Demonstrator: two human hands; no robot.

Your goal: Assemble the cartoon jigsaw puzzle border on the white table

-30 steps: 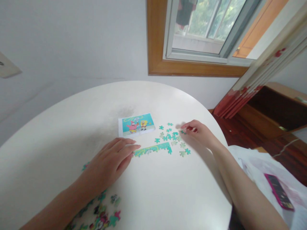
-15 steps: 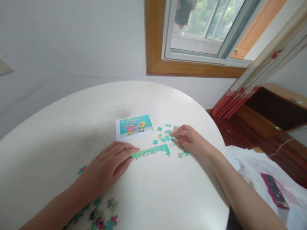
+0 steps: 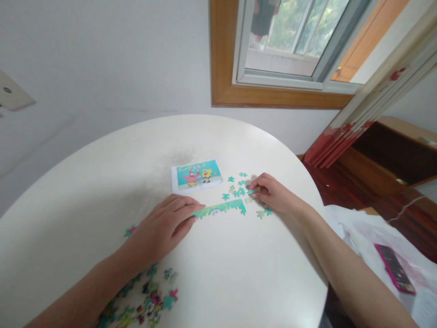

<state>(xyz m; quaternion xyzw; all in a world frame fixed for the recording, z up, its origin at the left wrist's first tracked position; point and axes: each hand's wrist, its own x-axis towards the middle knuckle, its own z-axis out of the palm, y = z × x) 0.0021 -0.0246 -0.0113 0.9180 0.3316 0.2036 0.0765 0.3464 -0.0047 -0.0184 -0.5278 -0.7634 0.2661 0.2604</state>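
While scanning past the mixed pile point(image 3: 150, 303) at the near edge, got left hand point(image 3: 164, 228) flat, fingertips touching the joined teal strip point(image 3: 221, 208). Lies left-right, right end angled slightly away. Right hand point(image 3: 273, 193) beyond, fingers bunched over loose teal pieces point(image 3: 239, 187) — can't tell any grip. Round white table point(image 3: 221, 282), picture box point(image 3: 197, 175), window point(image 3: 290, 41) behind.

one left hand point(image 3: 164, 228), one right hand point(image 3: 273, 195); one picture card point(image 3: 197, 175); one joined puzzle strip point(image 3: 221, 208); roughly ten loose teal pieces point(image 3: 235, 191); one heap of mixed pieces point(image 3: 143, 305), lower left; one pink phone point(image 3: 394, 269), lower right
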